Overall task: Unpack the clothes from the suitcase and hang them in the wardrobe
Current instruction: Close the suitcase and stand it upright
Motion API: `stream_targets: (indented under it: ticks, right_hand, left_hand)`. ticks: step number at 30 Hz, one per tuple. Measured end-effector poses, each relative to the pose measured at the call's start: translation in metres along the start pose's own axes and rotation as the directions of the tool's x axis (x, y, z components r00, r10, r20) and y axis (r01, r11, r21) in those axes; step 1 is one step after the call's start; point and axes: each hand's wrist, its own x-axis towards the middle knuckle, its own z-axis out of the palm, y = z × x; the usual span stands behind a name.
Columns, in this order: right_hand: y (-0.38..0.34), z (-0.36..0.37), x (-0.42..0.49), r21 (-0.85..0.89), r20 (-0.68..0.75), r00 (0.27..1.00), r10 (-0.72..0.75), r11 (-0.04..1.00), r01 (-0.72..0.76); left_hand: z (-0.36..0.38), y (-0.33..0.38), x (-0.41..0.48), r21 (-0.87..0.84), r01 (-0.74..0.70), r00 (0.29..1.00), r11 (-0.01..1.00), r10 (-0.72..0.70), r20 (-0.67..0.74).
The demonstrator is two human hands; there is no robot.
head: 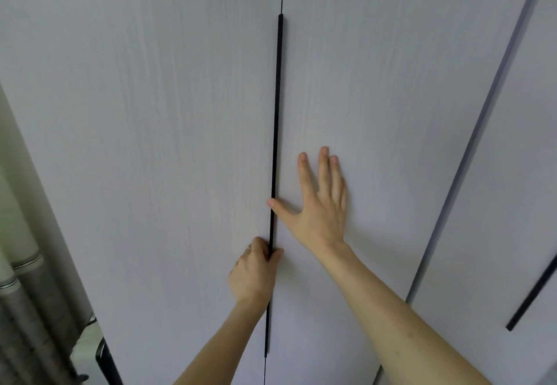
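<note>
gripping hand: left hand (254, 273), fingers curled round the black handle strip (276, 128) at the seam.
bracing hand: right hand (322, 203) flat and spread on the right door (391, 83), thumb touching the strip.
wardrobe (165, 143): both doors look closed, right in front.
clothes, suitcase: not in view.
handling: doors are stiff, rigid panels; likely swing easily. take hold at the thin strip, the only grip; smooth fronts offer none.
</note>
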Motion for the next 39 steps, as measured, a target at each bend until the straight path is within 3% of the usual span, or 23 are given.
stream_targets:
  ticks: [5,8,12,16,20,22,30,33,39]
  right_hand:
    - [0.015,-0.011,-0.003,0.030,0.056,0.994,-0.094,0.995,0.093]
    - [0.045,-0.026,-0.024,0.045,0.224,0.967,-0.124,0.992,0.117]
    - [0.105,-0.045,-0.090,0.124,0.499,0.861,0.100,0.975,-0.186]
    - [0.185,-0.077,-0.214,0.064,0.661,0.687,0.302,0.890,-0.452]
    - [0.265,-0.142,-0.339,-0.115,0.725,0.437,0.533,0.719,-0.686]
    - [0.289,-0.177,-0.389,-0.145,0.696,0.374,0.614,0.629,-0.764]
    - [0.369,-0.293,-0.565,-0.343,0.566,-0.020,0.824,0.213,-0.915]
    - [0.386,-0.313,-0.609,-0.368,0.511,-0.105,0.853,0.107,-0.924]
    - [0.419,-0.322,-0.644,-0.418,0.440,-0.218,0.871,-0.016,-0.908]
  left_hand:
    - [0.007,-0.003,-0.010,-0.007,0.006,0.999,1.000,-0.006,0.039]
    - [0.021,-0.008,-0.033,-0.083,0.066,0.997,0.994,-0.063,0.040]
    - [0.046,-0.003,-0.082,-0.126,0.079,0.996,0.989,-0.074,0.048]
    - [0.093,0.026,-0.147,-0.156,-0.023,0.954,0.988,0.068,0.291]
    - [0.154,0.074,-0.226,-0.198,-0.185,0.829,0.963,0.261,0.495]
    - [0.180,0.091,-0.264,-0.216,-0.251,0.753,0.944,0.331,0.569]
    - [0.295,0.150,-0.424,-0.193,-0.478,0.300,0.857,0.366,0.881]
    - [0.328,0.159,-0.462,-0.204,-0.542,0.147,0.815,0.331,0.932]
    - [0.386,0.167,-0.488,-0.243,-0.648,-0.031,0.722,0.294,0.955]
